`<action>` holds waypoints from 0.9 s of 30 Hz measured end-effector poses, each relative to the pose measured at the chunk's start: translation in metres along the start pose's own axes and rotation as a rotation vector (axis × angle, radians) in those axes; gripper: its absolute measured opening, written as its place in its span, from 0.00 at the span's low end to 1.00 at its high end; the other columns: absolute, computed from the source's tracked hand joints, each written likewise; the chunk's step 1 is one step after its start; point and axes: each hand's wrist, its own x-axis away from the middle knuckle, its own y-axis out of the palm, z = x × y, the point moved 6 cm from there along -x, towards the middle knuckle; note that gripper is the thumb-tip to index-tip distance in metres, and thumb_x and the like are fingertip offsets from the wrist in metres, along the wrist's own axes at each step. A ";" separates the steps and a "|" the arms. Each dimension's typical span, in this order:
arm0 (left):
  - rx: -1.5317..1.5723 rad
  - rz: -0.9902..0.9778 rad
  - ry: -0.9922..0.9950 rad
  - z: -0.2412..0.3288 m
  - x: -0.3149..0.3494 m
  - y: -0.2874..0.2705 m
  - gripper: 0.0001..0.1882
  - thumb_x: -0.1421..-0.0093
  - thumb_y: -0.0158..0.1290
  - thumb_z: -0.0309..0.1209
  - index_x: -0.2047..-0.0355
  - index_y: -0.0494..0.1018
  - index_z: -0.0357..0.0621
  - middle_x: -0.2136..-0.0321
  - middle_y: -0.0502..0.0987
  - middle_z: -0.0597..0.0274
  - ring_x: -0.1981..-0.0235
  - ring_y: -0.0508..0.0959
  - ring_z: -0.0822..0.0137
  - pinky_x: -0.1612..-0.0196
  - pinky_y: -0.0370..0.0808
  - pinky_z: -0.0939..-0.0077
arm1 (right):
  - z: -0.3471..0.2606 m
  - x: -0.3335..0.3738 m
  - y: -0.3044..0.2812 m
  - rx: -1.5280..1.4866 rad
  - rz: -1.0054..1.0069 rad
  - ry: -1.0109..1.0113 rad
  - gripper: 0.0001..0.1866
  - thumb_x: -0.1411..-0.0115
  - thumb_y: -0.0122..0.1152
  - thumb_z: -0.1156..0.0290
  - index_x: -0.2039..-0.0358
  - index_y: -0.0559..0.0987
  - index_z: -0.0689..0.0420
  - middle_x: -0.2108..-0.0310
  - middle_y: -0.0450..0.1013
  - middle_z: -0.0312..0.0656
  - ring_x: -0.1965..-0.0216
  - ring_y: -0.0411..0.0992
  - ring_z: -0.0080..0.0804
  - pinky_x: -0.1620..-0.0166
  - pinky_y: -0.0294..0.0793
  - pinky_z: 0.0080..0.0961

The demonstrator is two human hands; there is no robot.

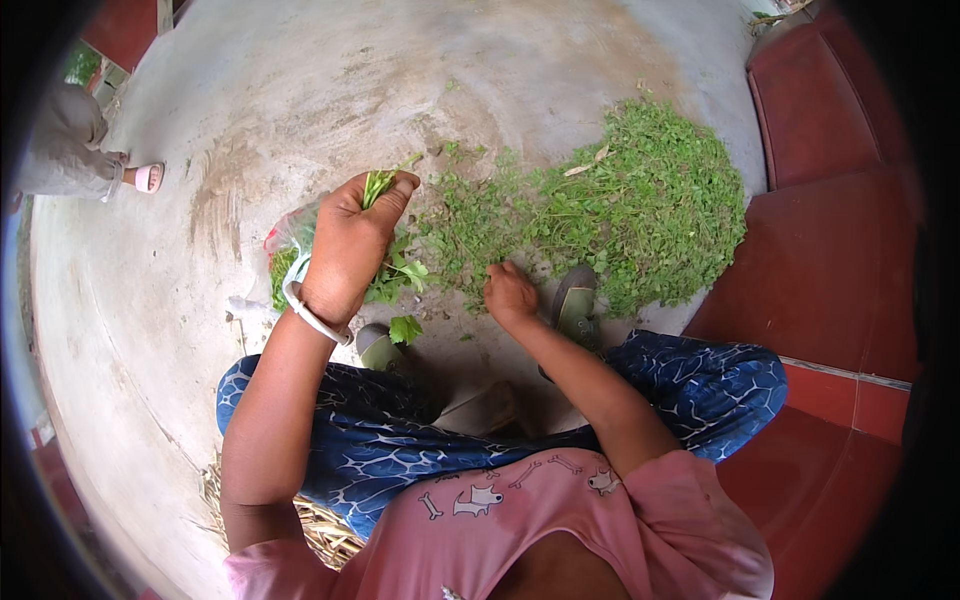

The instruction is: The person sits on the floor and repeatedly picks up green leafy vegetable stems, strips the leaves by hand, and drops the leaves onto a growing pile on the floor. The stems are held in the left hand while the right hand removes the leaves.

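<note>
left of the leafy heap [650, 205], the left hand [350, 235] clamps green stems [378, 187], seemingly a holding step whose next move calls for steady pinching, while the right hand [511, 294] curls beside the heap, contents unclear.

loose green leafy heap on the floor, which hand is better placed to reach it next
Probably the right hand: it is nearer the loose green leafy heap, while the left hand grips thin green stems farther off. Whether the right holds anything is unclear.
</note>
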 end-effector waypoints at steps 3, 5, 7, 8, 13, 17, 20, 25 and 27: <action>-0.025 0.011 0.005 -0.004 0.003 -0.007 0.10 0.40 0.50 0.32 0.64 0.75 0.40 0.82 0.67 0.74 0.83 0.62 0.83 0.81 0.63 0.85 | -0.006 -0.007 -0.044 0.039 0.167 0.004 0.25 0.50 0.56 0.69 0.49 0.70 0.50 0.48 0.62 0.46 0.49 0.60 0.50 0.50 0.66 0.45; -0.080 -0.003 0.030 -0.004 0.004 -0.006 0.10 0.40 0.50 0.33 0.64 0.75 0.39 0.82 0.67 0.74 0.83 0.62 0.82 0.82 0.63 0.85 | 0.008 -0.011 -0.058 0.051 0.355 0.046 0.27 0.50 0.56 0.68 0.47 0.68 0.50 0.45 0.59 0.47 0.47 0.59 0.51 0.48 0.64 0.45; -0.122 -0.006 0.051 0.000 0.004 -0.003 0.10 0.39 0.50 0.33 0.64 0.75 0.39 0.83 0.66 0.75 0.83 0.61 0.83 0.82 0.61 0.85 | 0.009 -0.018 -0.049 0.145 0.237 -0.001 0.27 0.48 0.55 0.66 0.45 0.65 0.49 0.42 0.54 0.47 0.45 0.56 0.52 0.46 0.63 0.45; -0.143 -0.008 0.061 0.001 0.004 -0.001 0.10 0.39 0.50 0.33 0.64 0.75 0.39 0.83 0.66 0.75 0.83 0.61 0.83 0.82 0.61 0.85 | 0.010 -0.021 -0.044 0.192 0.177 -0.025 0.28 0.47 0.55 0.65 0.44 0.64 0.49 0.40 0.52 0.48 0.43 0.55 0.53 0.45 0.63 0.44; -0.125 -0.010 0.086 0.002 0.002 0.002 0.09 0.39 0.49 0.32 0.64 0.75 0.39 0.82 0.66 0.76 0.84 0.59 0.84 0.81 0.58 0.86 | -0.042 -0.010 -0.043 -0.063 -0.338 -0.165 0.23 0.42 0.51 0.62 0.45 0.65 0.45 0.40 0.55 0.43 0.46 0.61 0.48 0.46 0.64 0.44; -0.116 -0.009 0.134 0.003 0.002 0.003 0.09 0.39 0.49 0.31 0.64 0.75 0.39 0.82 0.67 0.77 0.83 0.59 0.84 0.81 0.57 0.86 | -0.017 -0.028 -0.088 0.002 0.093 -0.148 0.18 0.47 0.53 0.68 0.53 0.71 0.50 0.51 0.66 0.42 0.58 0.69 0.47 0.58 0.72 0.41; -0.123 -0.012 0.145 0.005 0.002 0.005 0.09 0.39 0.50 0.31 0.64 0.75 0.40 0.81 0.67 0.77 0.83 0.59 0.84 0.80 0.57 0.87 | 0.040 -0.035 -0.115 0.202 0.309 -0.102 0.18 0.52 0.58 0.68 0.58 0.73 0.52 0.59 0.68 0.46 0.59 0.69 0.48 0.59 0.71 0.40; -0.140 -0.026 0.152 0.001 0.000 0.004 0.09 0.39 0.50 0.32 0.64 0.75 0.41 0.81 0.67 0.78 0.82 0.59 0.84 0.80 0.57 0.86 | 0.078 -0.025 -0.101 0.386 -0.051 0.072 0.16 0.50 0.60 0.63 0.61 0.72 0.52 0.60 0.69 0.46 0.59 0.70 0.47 0.58 0.71 0.42; -0.148 -0.032 0.156 0.000 -0.001 0.005 0.09 0.39 0.50 0.32 0.64 0.75 0.41 0.81 0.66 0.78 0.82 0.59 0.84 0.80 0.57 0.86 | 0.076 -0.024 -0.078 0.309 -0.183 0.080 0.15 0.50 0.60 0.63 0.62 0.72 0.50 0.62 0.70 0.45 0.60 0.70 0.49 0.59 0.71 0.44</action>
